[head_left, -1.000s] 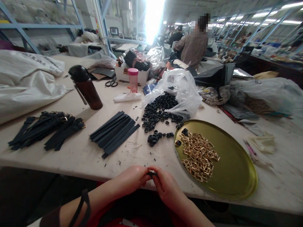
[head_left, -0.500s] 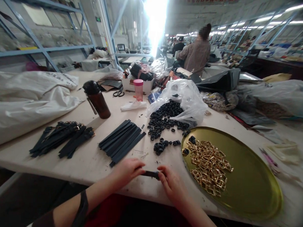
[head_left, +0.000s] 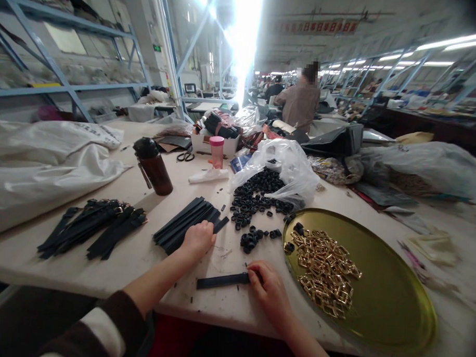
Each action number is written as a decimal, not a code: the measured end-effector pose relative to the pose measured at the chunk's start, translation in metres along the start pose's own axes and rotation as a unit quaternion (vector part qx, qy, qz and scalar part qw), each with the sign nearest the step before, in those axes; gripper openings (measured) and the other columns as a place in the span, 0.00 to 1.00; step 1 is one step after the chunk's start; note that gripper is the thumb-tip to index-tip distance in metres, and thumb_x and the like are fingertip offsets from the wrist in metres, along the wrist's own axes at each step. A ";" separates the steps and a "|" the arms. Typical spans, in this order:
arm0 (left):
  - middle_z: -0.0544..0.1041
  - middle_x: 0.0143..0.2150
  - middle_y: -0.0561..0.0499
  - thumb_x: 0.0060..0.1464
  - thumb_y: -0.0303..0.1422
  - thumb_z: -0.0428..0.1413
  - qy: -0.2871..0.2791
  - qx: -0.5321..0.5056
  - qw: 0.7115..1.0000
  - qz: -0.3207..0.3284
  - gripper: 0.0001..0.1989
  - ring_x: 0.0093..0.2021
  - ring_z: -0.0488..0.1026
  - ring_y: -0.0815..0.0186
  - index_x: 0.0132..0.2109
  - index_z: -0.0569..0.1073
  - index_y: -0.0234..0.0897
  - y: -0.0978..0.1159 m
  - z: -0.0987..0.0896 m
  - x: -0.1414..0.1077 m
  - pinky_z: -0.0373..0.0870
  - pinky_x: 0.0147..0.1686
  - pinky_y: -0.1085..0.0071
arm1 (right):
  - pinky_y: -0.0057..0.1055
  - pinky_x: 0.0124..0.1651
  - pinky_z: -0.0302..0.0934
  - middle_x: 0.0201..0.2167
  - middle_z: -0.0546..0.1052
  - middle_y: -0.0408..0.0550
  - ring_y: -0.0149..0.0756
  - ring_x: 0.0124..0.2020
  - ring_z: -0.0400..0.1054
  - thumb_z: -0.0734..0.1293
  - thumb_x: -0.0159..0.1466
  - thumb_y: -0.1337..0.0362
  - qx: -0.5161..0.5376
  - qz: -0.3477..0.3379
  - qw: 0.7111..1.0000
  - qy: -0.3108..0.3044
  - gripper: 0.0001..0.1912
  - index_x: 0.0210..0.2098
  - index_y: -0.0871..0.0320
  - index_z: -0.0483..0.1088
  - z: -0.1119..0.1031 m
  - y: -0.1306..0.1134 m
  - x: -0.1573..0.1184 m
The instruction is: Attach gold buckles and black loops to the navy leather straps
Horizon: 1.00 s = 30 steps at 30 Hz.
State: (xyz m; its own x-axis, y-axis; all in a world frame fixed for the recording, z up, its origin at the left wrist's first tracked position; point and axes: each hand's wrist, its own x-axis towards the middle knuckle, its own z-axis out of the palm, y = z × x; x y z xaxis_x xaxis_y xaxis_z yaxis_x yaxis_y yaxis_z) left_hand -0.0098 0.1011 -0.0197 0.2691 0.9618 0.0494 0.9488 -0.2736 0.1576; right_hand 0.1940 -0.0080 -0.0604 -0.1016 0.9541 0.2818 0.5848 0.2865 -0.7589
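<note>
My left hand (head_left: 199, 237) rests at the right side of a stack of flat black straps (head_left: 177, 223). Its fingers are curled, and the fingertips are hidden, so what they grip does not show. My right hand (head_left: 266, 286) pinches the right end of a single black strap (head_left: 222, 281), which lies low over the table near the front edge. Beyond the hands is a heap of small black loops (head_left: 257, 192), with a smaller cluster (head_left: 251, 239) closer in. To the right, gold-coloured metal buckles (head_left: 326, 270) lie on a round gold tray (head_left: 390, 288).
Straps with gold buckles (head_left: 99, 223) lie in a pile at left. A dark bottle (head_left: 154, 168), scissors (head_left: 185, 156), a pink-lidded cup (head_left: 216, 153) and a clear plastic bag (head_left: 289, 162) stand or lie farther back. A white sack (head_left: 47, 166) covers the left side. A person (head_left: 301, 102) sits beyond.
My left hand has let go of the strap held between both hands and moved up and left onto the stack. My right hand still holds that strap, now extended to the left.
</note>
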 end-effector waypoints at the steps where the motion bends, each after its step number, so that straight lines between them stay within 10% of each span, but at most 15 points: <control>1: 0.72 0.33 0.43 0.49 0.29 0.53 0.003 -0.009 1.000 -0.006 0.05 0.36 0.71 0.59 0.32 0.70 0.31 0.002 0.000 0.001 0.65 0.36 0.67 | 0.32 0.40 0.60 0.32 0.72 0.48 0.37 0.36 0.66 0.59 0.60 0.66 0.008 0.002 1.000 0.003 0.06 0.32 0.57 0.67 -0.001 0.001 0.000; 8: 0.69 0.27 0.54 0.54 0.36 0.47 0.043 -0.196 0.980 -0.013 0.07 0.28 0.69 0.68 0.34 0.65 0.36 0.015 -0.038 -0.029 0.64 0.28 0.74 | 0.33 0.42 0.60 0.35 0.71 0.49 0.38 0.38 0.65 0.58 0.62 0.63 0.074 0.039 0.994 0.074 0.08 0.36 0.57 0.66 -0.011 -0.004 0.000; 13: 0.71 0.24 0.55 0.48 0.36 0.52 0.033 -0.626 0.767 -0.133 0.09 0.23 0.70 0.70 0.33 0.63 0.35 0.047 -0.046 -0.056 0.64 0.23 0.75 | 0.28 0.28 0.58 0.25 0.69 0.44 0.32 0.25 0.63 0.54 0.63 0.53 0.257 0.127 0.958 0.008 0.17 0.40 0.58 0.64 -0.020 -0.024 0.001; 18: 0.75 0.28 0.51 0.44 0.30 0.58 -0.160 -0.708 0.682 -0.094 0.08 0.31 0.72 0.69 0.31 0.67 0.33 0.050 -0.040 -0.077 0.66 0.31 0.75 | 0.24 0.21 0.47 0.15 0.58 0.34 0.26 0.17 0.51 0.62 0.58 0.50 0.322 0.217 0.922 0.007 0.16 0.30 0.57 0.61 -0.043 -0.015 0.002; 23: 0.74 0.42 0.45 0.48 0.38 0.54 -0.353 -0.751 0.537 -0.152 0.15 0.37 0.73 0.65 0.41 0.69 0.34 0.052 -0.038 -0.072 0.68 0.35 0.70 | 0.23 0.22 0.48 0.16 0.58 0.34 0.25 0.18 0.51 0.63 0.57 0.52 0.305 0.194 0.923 -0.134 0.15 0.27 0.58 0.62 -0.054 -0.011 0.007; 26: 0.74 0.38 0.48 0.48 0.41 0.53 -0.392 -0.670 0.624 -0.095 0.17 0.29 0.71 0.69 0.41 0.70 0.34 0.070 -0.028 -0.069 0.65 0.25 0.75 | 0.23 0.22 0.51 0.17 0.62 0.36 0.25 0.18 0.55 0.60 0.59 0.55 0.178 0.161 0.956 -0.166 0.13 0.27 0.58 0.63 -0.045 -0.012 0.017; 30: 0.67 0.19 0.56 0.49 0.39 0.50 -0.291 -0.560 0.772 -0.070 0.13 0.19 0.62 0.72 0.30 0.70 0.32 0.088 -0.012 -0.065 0.56 0.20 0.77 | 0.24 0.25 0.56 0.18 0.67 0.39 0.28 0.20 0.63 0.54 0.64 0.57 -0.046 0.152 0.981 -0.115 0.14 0.32 0.58 0.66 -0.045 0.002 0.042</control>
State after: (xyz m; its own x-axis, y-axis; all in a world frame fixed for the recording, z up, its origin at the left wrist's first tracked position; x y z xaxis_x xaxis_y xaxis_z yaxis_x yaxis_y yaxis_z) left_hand 0.0539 0.0150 0.0026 0.5149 0.7322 -0.4458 0.3246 0.3148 0.8920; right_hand 0.2269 0.0293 -0.0238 -0.0834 0.9917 -0.0978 0.6849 -0.0142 -0.7285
